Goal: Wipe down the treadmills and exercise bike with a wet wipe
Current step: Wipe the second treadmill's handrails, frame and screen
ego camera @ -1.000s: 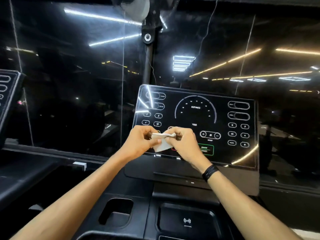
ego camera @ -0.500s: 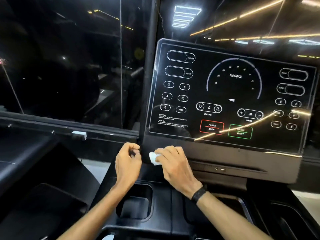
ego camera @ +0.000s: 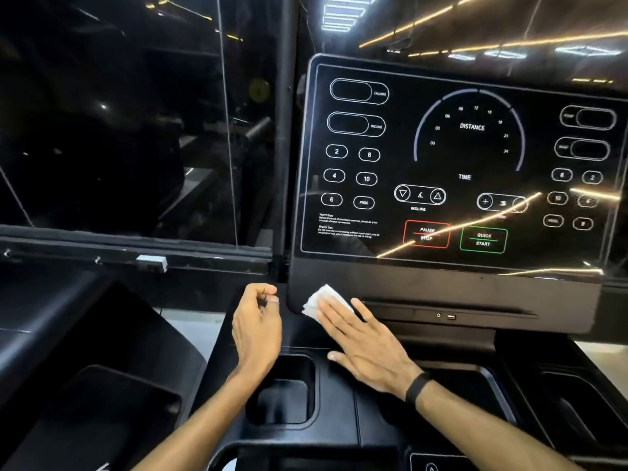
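Wiping looks barely begun: the right hand (ego camera: 365, 345) presses the wet wipe (ego camera: 321, 300) flat-fingered on the treadmill console (ego camera: 475, 290) beneath its untouched screen (ego camera: 455, 164), the left hand (ego camera: 256, 329) loosely curled, its grip empty.

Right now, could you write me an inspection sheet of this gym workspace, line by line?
Surface: black treadmill console, glossy touch panel unlit, ceiling lights reflected in it.
Job's things: white wet wipe pressed flat on the console's lower left corner.
Clutter: nothing seen; cup holder looks empty.
Grips: right hand, fingers straight, presses the wipe; left hand loosely curled, holds nothing.
Cables: nothing seen.
Surroundings: dark window glass at left; black wristband on the right wrist.
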